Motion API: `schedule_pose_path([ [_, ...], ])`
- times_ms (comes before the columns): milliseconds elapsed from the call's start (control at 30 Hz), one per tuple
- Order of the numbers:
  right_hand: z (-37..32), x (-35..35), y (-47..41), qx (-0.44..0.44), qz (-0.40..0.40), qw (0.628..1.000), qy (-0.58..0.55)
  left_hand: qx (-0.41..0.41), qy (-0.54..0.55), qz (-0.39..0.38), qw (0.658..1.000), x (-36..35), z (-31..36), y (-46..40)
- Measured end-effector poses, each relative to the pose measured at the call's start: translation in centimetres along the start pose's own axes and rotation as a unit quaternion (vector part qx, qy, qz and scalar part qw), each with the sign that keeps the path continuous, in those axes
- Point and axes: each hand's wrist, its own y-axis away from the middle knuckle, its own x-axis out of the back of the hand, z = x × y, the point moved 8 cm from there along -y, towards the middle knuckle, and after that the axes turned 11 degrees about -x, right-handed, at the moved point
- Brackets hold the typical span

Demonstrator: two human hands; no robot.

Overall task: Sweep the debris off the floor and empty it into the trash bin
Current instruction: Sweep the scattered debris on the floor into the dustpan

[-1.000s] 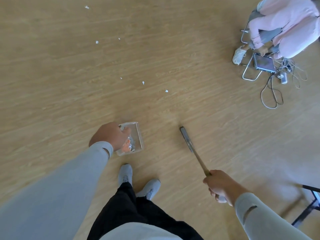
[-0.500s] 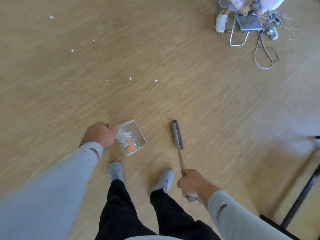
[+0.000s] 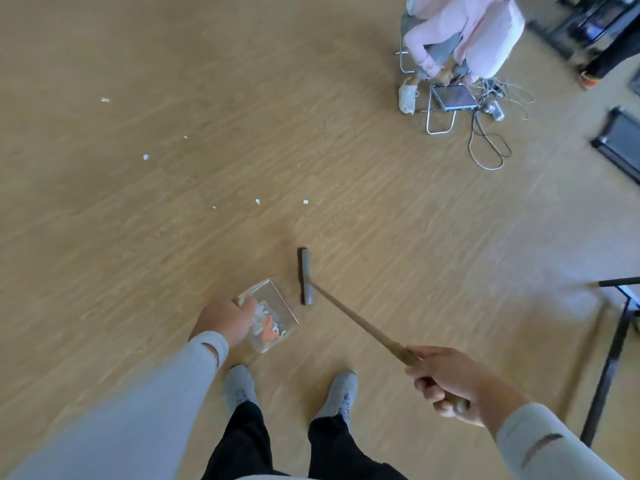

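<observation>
So the clear dustpan (image 3: 272, 315) sits low over the wood floor (image 3: 381, 209), right in front of the person's grey shoes (image 3: 239, 386). Inside it there's a little heap of white and orange scraps. The left hand (image 3: 223, 320) grips its near edge. Just beside the pan, to its right, is the broom head (image 3: 306, 276), not quite touching it, and the right hand (image 3: 446, 382) is wrapped around the wooden handle. More white debris bits (image 3: 258, 201) lie scattered further out and to the left, with lots of bare floor around them. Top right, a seated person in pink (image 3: 474, 32) with a tablet (image 3: 453, 95) and cables (image 3: 488, 143); dark table legs (image 3: 609, 358) along the right edge.
</observation>
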Motion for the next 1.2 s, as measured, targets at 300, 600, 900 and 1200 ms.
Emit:
schedule_pose_path([
  [300,-11.9,-5.8,-3.9,0.089,0.179,0.945,0.261,0.032,0.058,0.068,0.995,10.5,-7.8,-0.9],
  [600,-19.5,-17.9,-7.2,0.124,0.180,0.868,0.445,0.088,0.084,0.122,0.985,14.3,-13.0,-5.2],
  [900,-12.0,-21.5,-3.1,0.080,0.044,0.858,0.506,0.086,0.066,0.116,0.987,14.8,-12.1,-6.7],
  [1200,-15.2,-12.5,1.5,0.087,0.076,0.930,0.348,0.076,0.065,0.118,0.988,15.3,-12.1,-7.2],
])
